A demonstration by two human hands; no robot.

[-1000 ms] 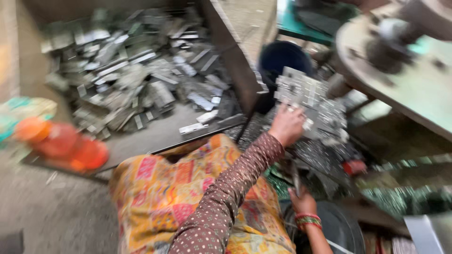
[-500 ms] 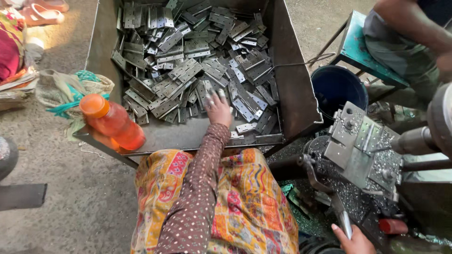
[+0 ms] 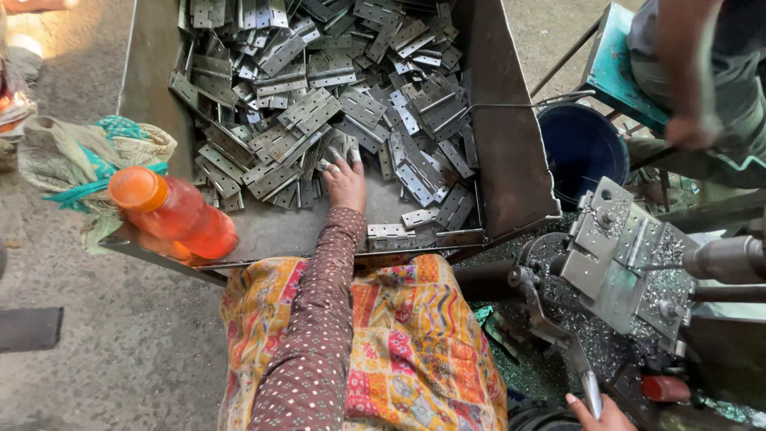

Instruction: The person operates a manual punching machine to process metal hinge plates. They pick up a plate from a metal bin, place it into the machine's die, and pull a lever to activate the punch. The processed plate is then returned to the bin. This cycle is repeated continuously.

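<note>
While the metal tray [image 3: 511, 160] fills the upper middle of the frame, the left hand [image 3: 345, 177] is stretched into it, palm down, with its fingers spread and laid on the heap of grey metal hinges [image 3: 335, 88]; whether a hinge is gripped beneath the fingers cannot be told. The hinges are piled loosely across the tray, thickest toward the upper edge, and a few lie apart on the bare tray floor just right of the wrist. The right hand [image 3: 600, 412] is seen at the lower right edge of the frame, closed around the lower end of a metal lever [image 3: 576, 363] that belongs to a machine fixture [image 3: 626, 259] covered in metal shavings. An orange plastic bottle [image 3: 171, 211] is lying on the tray's lower left rim. A crumpled cloth [image 3: 88, 156] is seen at the left, on the floor [image 3: 104, 359]. A dark blue bucket [image 3: 581, 148] stands just right of the tray, and another person's arm [image 3: 686, 72] is visible in the upper right corner.
</note>
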